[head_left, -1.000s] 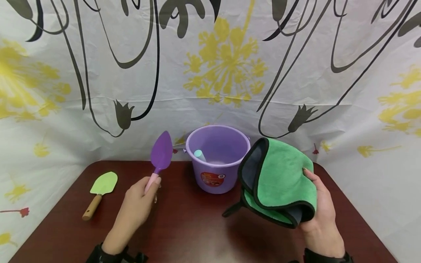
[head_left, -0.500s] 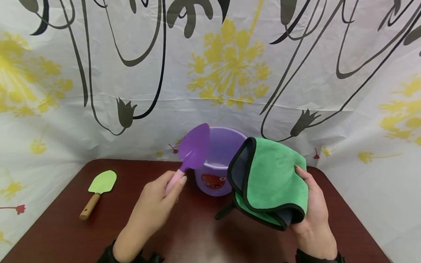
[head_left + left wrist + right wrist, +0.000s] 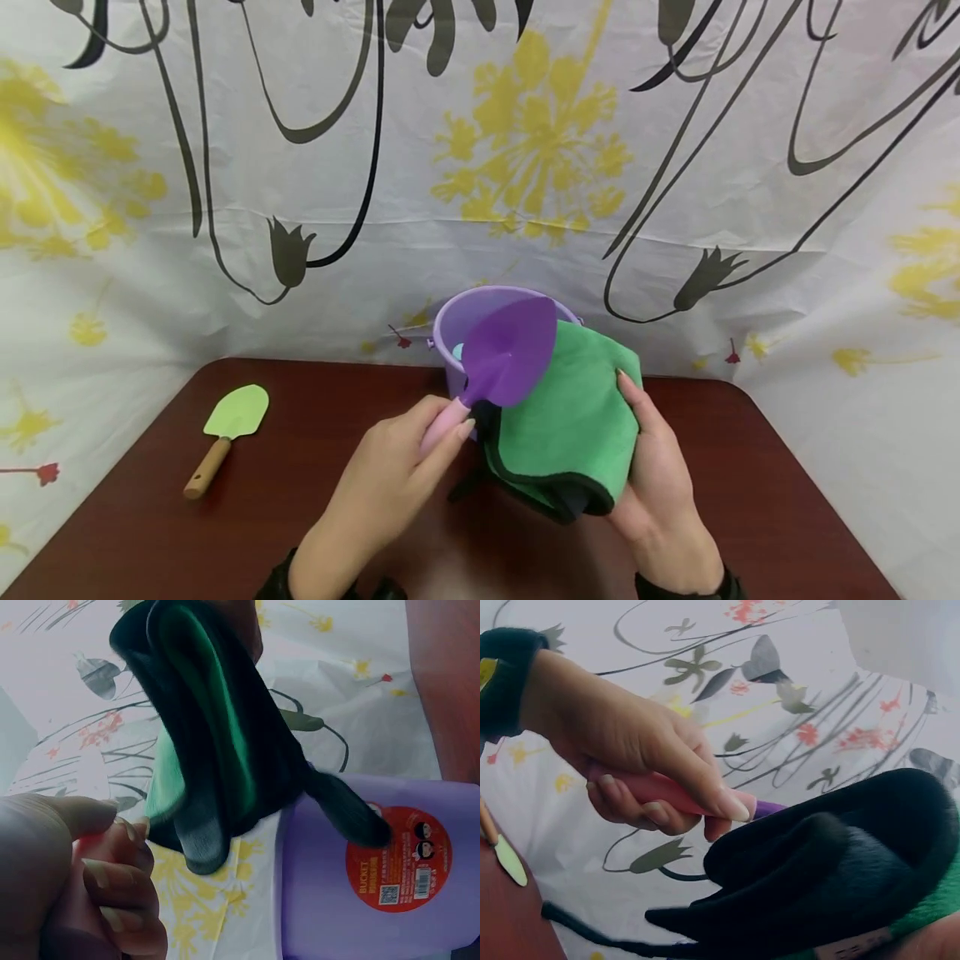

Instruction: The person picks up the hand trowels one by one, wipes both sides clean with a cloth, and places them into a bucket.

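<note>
My left hand (image 3: 390,475) grips the pink handle of a purple toy trowel (image 3: 510,350), its blade tilted up over the cloth in the head view. A folded green cloth (image 3: 573,417) with black edging and a dark inner side is held in my right hand (image 3: 660,483), thumb on its green face. In the right wrist view the left fingers curl round the pink handle (image 3: 660,792), and the cloth (image 3: 840,862) hides the blade. Behind both stands a lilac bucket (image 3: 457,321), partly covered by trowel and cloth; its red label (image 3: 399,859) shows in the left wrist view.
A green-bladed trowel (image 3: 225,433) with a wooden handle lies on the left of the dark red-brown table (image 3: 322,417). A pale blue thing (image 3: 457,351) shows inside the bucket. A patterned white sheet (image 3: 360,292) hangs behind and at the sides.
The left hand has carried the purple trowel rightward, from beside the bucket to in front of the cloth. The right hand has brought the cloth leftward to meet it, overlapping the bucket.
</note>
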Motion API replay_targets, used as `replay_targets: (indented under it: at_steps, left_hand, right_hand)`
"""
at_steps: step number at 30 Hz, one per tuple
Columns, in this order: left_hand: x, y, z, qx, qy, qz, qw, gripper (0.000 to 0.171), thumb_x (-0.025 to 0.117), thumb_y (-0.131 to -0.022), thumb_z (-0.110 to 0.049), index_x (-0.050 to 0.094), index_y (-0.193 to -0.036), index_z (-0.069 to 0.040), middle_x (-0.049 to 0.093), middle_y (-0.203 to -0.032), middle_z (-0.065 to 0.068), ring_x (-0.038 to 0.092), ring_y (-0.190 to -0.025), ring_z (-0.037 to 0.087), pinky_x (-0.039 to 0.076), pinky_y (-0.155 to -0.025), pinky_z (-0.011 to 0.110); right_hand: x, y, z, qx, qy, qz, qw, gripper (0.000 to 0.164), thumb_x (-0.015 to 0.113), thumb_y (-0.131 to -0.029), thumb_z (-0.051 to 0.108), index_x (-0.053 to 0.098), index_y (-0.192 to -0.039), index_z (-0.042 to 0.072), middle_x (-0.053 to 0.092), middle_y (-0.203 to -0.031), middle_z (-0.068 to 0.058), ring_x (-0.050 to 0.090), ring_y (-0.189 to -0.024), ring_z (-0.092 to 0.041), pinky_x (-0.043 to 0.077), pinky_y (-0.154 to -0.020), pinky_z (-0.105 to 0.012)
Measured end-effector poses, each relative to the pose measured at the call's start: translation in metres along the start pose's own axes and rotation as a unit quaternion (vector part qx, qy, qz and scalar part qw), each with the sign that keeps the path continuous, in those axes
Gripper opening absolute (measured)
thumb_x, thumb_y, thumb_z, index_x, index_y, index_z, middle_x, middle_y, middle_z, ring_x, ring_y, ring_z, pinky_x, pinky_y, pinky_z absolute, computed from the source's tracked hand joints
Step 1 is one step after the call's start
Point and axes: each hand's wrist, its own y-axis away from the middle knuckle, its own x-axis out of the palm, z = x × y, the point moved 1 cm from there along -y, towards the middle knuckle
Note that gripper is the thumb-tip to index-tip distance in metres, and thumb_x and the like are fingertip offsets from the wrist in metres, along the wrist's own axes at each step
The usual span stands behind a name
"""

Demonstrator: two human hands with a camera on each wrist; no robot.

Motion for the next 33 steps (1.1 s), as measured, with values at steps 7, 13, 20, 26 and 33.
replay_targets:
  at_steps: [7, 13, 20, 26, 33]
  left_hand:
    - [0.006, 0.004, 0.0, 0.045, -0.066, -0.017, 0.9966, 0.014, 0.075, -0.091, -0.028, 0.064, -0.099, -0.024, 0.042, -0.064, -0.015, 0.041, -0.059, -0.001, 0.038, -0.057, 0.018]
    - [0.012, 0.009, 0.0, 0.072, -0.108, -0.025, 0.9912, 0.016, 0.076, -0.09, -0.027, 0.062, -0.097, -0.022, 0.041, -0.062, -0.014, 0.037, -0.057, -0.001, 0.036, -0.053, 0.017]
    - [0.019, 0.011, -0.004, 0.097, -0.167, -0.044, 0.9802, 0.022, 0.078, -0.089, -0.028, 0.058, -0.091, -0.02, 0.041, -0.062, -0.011, 0.039, -0.054, 0.004, 0.034, -0.047, 0.021]
    - [0.025, 0.015, -0.008, 0.103, -0.191, -0.047, 0.975, 0.024, 0.078, -0.088, -0.03, 0.058, -0.094, -0.018, 0.053, -0.067, -0.01, 0.053, -0.055, 0.01, 0.038, -0.045, 0.025]
    - [0.029, 0.017, -0.009, 0.109, -0.187, -0.047, 0.9752, 0.025, 0.079, -0.088, -0.028, 0.057, -0.094, -0.017, 0.051, -0.066, -0.01, 0.049, -0.052, 0.009, 0.034, -0.044, 0.022]
  right_hand:
    - [0.008, 0.001, -0.012, 0.04, -0.001, 0.048, 0.998, 0.038, 0.022, -0.113, 0.037, 0.039, -0.141, 0.02, 0.056, -0.135, 0.001, 0.058, -0.123, -0.016, 0.048, -0.107, -0.032]
    - [0.012, 0.001, -0.018, 0.051, 0.028, 0.007, 0.998, 0.031, 0.027, -0.113, 0.036, 0.045, -0.134, 0.021, 0.057, -0.127, 0.005, 0.059, -0.118, -0.012, 0.048, -0.104, -0.028]
    - [0.011, 0.005, -0.018, 0.052, 0.08, -0.06, 0.994, 0.028, 0.032, -0.111, 0.039, 0.047, -0.131, 0.026, 0.058, -0.122, 0.01, 0.059, -0.112, -0.007, 0.049, -0.1, -0.026]
    - [0.009, 0.009, -0.015, 0.047, 0.082, -0.057, 0.994, 0.03, 0.031, -0.112, 0.038, 0.046, -0.134, 0.026, 0.058, -0.126, 0.01, 0.058, -0.115, -0.007, 0.049, -0.102, -0.026]
    - [0.009, 0.012, -0.011, 0.035, 0.081, -0.056, 0.995, 0.028, 0.031, -0.112, 0.037, 0.048, -0.131, 0.024, 0.058, -0.124, 0.009, 0.058, -0.113, -0.008, 0.049, -0.1, -0.025]
